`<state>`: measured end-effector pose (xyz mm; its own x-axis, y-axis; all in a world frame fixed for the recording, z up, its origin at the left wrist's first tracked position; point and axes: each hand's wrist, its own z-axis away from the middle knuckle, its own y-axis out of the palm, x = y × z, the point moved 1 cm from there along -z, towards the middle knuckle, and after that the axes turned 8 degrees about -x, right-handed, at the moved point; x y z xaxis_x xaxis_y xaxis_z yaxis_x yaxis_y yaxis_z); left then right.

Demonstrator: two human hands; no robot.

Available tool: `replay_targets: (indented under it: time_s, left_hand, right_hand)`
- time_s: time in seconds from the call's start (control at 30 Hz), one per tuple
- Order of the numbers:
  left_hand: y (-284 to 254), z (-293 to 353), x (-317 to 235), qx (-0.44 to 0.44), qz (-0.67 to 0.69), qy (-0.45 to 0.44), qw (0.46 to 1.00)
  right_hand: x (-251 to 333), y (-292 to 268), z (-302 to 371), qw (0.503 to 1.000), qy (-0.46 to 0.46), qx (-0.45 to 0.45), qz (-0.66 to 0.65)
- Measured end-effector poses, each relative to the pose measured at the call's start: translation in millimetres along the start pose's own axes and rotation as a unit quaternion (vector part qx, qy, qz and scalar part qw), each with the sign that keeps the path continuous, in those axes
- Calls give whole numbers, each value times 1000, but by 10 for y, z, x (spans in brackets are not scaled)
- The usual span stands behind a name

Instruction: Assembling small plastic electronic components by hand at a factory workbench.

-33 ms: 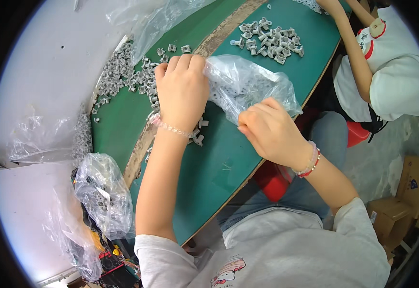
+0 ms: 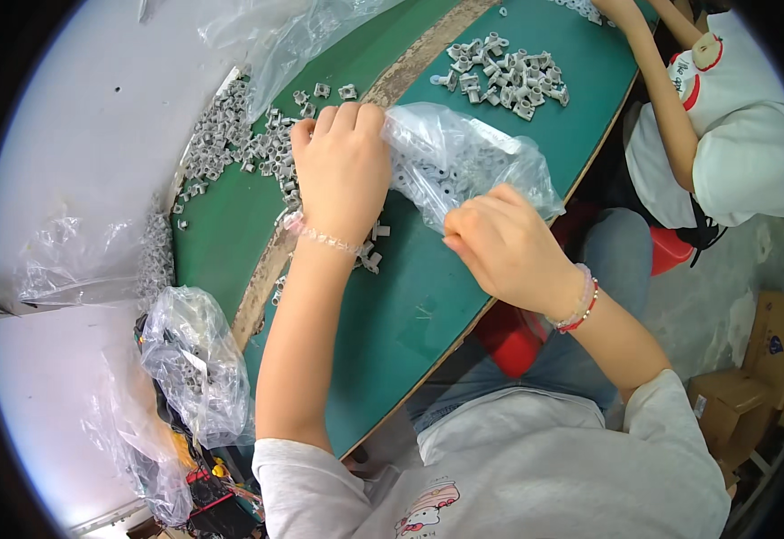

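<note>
A clear plastic bag [image 2: 510, 157] lies on the green table between my hands, with small grey ring-like parts [image 2: 428, 171] showing through its film. My left hand [image 2: 342, 166] is closed at the bag's left edge, knuckles up, its fingertips hidden from view. My right hand [image 2: 507, 247] grips the near edge of the film in a closed pinch. Loose grey plastic fittings [image 2: 275, 148] lie just left of my left hand. A few more fittings [image 2: 371, 258] stick out beside my left wrist.
Beyond the bag is a pile of light grey fittings [image 2: 516, 76]. A heap of grey fittings [image 2: 217, 130] lines the far left, near an empty plastic sheet [image 2: 297, 45]. Another bag [image 2: 196, 364] sits lower left. A co-worker's arm [image 2: 666, 108] reaches in top right; cardboard boxes [image 2: 738, 400] stand right.
The bag's film and the parts inside have shifted slightly. Both hands stay in nearly the same place.
</note>
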<state>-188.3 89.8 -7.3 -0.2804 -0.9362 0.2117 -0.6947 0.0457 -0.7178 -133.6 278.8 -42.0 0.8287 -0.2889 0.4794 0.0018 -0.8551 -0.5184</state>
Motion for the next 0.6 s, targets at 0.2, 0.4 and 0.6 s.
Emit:
replay_targets:
  time_s: [0.2, 0.4, 0.6]
  left_hand:
    - [133, 23, -20, 39, -60, -15, 997]
    - [214, -30, 38, 105, -79, -26, 991]
    - [245, -46, 81, 123, -96, -33, 987]
  right_hand:
    - [-33, -28, 49, 1000, 3, 15, -18]
    - [-18, -197, 105, 998, -38, 49, -2]
    - [13, -315, 179, 996, -58, 72, 2]
